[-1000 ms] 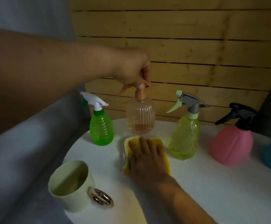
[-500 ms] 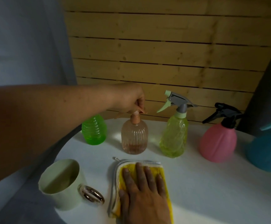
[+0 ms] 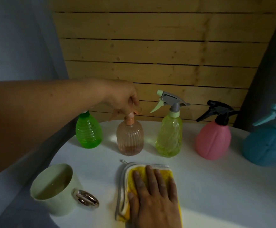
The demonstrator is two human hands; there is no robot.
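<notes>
"Head view, from the left: we see a cream mug (image 3: 55, 190) on the white table (image 3: 216, 186), then a green bottle (image 3: 88, 132). Where is our left hand (image 3: 122, 97)?"

"We curl its fingers round the spray head of the peach bottle (image 3: 130, 139), which stands upright between the green one and the yellow-green bottle (image 3: 169, 137)."

"And our right hand (image 3: 155, 199)?"

"We press it flat, fingers straight, on the yellow cloth (image 3: 131, 181). A pink bottle (image 3: 213, 140) and a blue bottle (image 3: 265, 145) stand rightmost."
</notes>
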